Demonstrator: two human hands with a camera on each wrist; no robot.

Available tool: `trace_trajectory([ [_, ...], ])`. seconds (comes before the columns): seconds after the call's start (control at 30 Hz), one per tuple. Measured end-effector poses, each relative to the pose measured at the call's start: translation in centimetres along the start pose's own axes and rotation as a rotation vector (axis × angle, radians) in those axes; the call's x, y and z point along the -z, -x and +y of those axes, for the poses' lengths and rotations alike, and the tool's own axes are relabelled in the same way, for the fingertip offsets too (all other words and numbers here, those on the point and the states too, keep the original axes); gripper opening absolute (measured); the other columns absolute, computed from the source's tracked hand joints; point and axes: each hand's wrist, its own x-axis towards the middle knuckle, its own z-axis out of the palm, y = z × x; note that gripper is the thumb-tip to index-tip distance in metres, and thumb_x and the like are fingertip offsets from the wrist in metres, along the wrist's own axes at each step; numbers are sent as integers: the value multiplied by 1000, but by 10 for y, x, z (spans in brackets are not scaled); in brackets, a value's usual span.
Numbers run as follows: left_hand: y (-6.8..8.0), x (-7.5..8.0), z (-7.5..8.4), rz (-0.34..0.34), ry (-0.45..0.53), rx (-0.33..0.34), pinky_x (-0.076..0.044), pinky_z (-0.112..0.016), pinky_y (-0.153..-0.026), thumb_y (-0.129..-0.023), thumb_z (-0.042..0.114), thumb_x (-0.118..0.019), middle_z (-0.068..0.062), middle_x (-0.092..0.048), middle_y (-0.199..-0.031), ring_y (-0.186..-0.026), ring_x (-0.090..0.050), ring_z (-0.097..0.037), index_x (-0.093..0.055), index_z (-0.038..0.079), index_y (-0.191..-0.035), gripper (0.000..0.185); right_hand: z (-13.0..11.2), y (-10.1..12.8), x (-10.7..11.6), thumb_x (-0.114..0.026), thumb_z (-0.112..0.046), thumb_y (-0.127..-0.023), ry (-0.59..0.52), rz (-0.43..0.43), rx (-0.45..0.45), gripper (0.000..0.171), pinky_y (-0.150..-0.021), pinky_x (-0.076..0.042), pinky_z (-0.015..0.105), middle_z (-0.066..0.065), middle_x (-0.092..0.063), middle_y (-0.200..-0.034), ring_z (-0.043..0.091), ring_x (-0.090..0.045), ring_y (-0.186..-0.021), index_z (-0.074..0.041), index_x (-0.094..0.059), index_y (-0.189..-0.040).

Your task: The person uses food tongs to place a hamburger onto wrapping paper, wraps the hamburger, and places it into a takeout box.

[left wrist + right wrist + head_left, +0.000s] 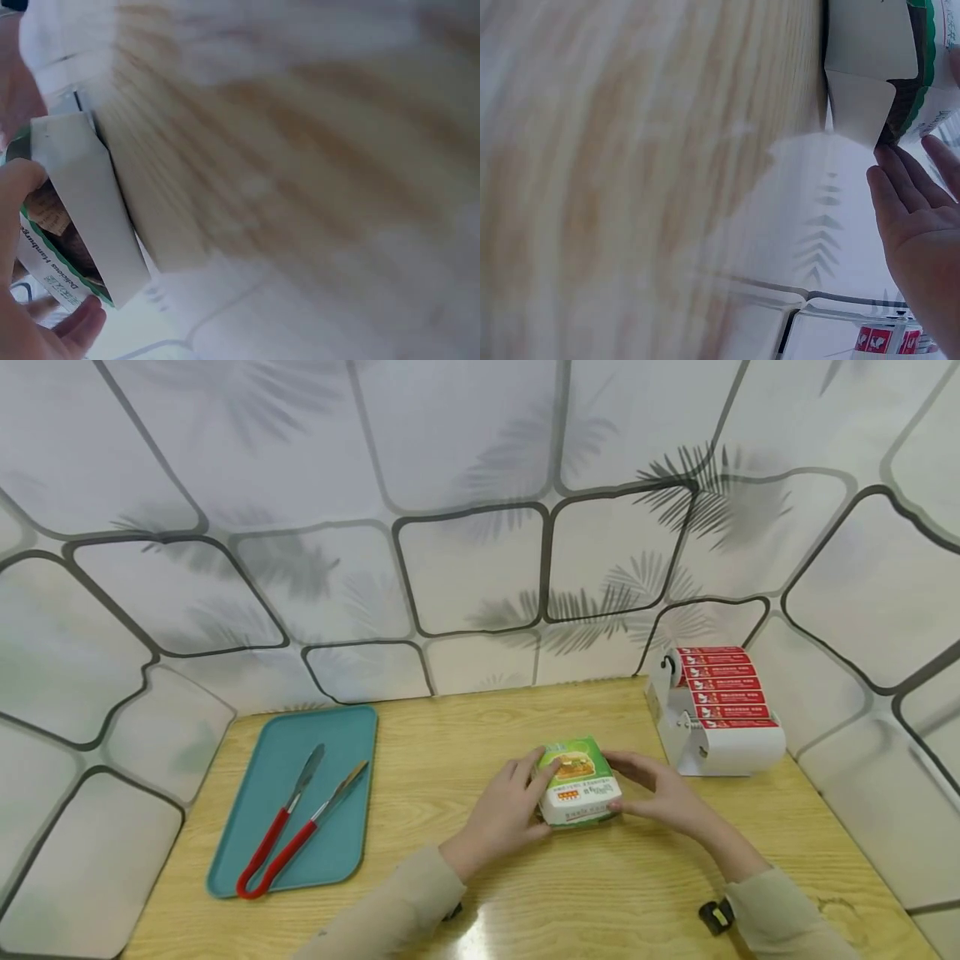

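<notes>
Now a wooden table [420, 893] is carrying everything, set against a wall with a leaf pattern. At its left side a teal tray [341, 860] is lying, and red-handled tongs [288, 831] are resting on it. At the far right a dispenser [712, 752] with a roll of red labels is standing. In the middle a small burger box [579, 781] is sitting on the table. The left hand [510, 814] and the right hand [660, 793] are holding the box from both sides, fingers curling around its edges, thumbs touching its top.
</notes>
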Motion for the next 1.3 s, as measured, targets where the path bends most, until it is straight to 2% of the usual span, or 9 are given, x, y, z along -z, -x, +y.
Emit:
trace_trajectory([
  [0.07, 0, 1, -2, 12, -96, -54, -54, -34, -115, -90, 54, -80, -16, -45, -165, -133, -60, -25, -39, 13, -164, 94, -2, 1, 0, -86, -16, -91, 49, -3, -6, 71, -114, -40, 9, 26, -55, -155, 43, -54, -144, 1, -53, -152],
  [0.17, 1, 2, -3, 17, -206, -110, -56, -31, -111, -92, 64, -74, -14, -47, -164, -130, -62, -22, -39, 12, -165, 96, -4, 4, 0, -86, -18, -90, 108, 5, 1, 71, -116, -44, 17, 24, -57, -155, 49, -54, -142, 0, -54, -151],
  [0.27, 0, 2, -4, 21, -302, -157, -59, -31, -107, -94, 66, -70, -15, -49, -163, -130, -65, -23, -40, 12, -164, 94, -4, 5, -1, -87, -17, -90, 156, 22, 39, 69, -118, -50, 37, 23, -59, -153, 49, -56, -139, -4, -57, -150],
  [0.4, -3, -1, -3, 43, -433, -247, -62, -31, -103, -97, 61, -67, -22, -53, -159, -128, -70, -26, -40, 15, -164, 86, -3, 6, -2, -89, -15, -86, 257, 58, 127, 65, -110, -49, 69, 22, -62, -150, 51, -56, -135, -9, -64, -146],
  [0.5, -3, -3, -2, 64, -509, -300, -62, -30, -102, -98, 60, -66, -25, -55, -156, -125, -72, -26, -39, 17, -164, 83, -1, 8, -3, -91, -15, -83, 317, 73, 171, 67, -106, -48, 76, 23, -62, -149, 53, -55, -134, -11, -65, -144],
  [0.63, -2, -6, 0, 76, -568, -310, -63, -30, -100, -101, 61, -59, -25, -55, -156, -125, -72, -26, -40, 16, -164, 80, 0, 8, -5, -96, -19, -76, 365, 46, 162, 81, -109, -46, 76, 25, -58, -152, 53, -54, -137, -10, -60, -148],
  [0.8, -2, -7, 0, 37, -562, -293, -61, -31, -104, -101, 64, -57, -25, -50, -160, -130, -69, -26, -36, 17, -166, 83, -5, 7, -8, -99, -17, -71, 459, 30, 151, 90, -112, -46, 71, 24, -57, -153, 50, -54, -139, -9, -56, -149],
  [1.07, 1, -6, -3, 34, -495, -272, -61, -32, -104, -101, 68, -57, -25, -48, -161, -133, -67, -28, -34, 19, -167, 85, -5, 6, -10, -99, -11, -69, 531, 67, 242, 88, -108, -52, 66, 22, -58, -150, 46, -59, -134, -9, -58, -147],
  [1.3, 0, -4, -1, -22, -341, -204, -60, -40, -107, -98, 72, -57, -26, -41, -166, -137, -63, -35, -33, 22, -168, 90, -5, 6, -12, -98, -5, -69, 427, 81, 246, 85, -104, -55, 64, 21, -55, -150, 44, -58, -134, -14, -64, -147],
])
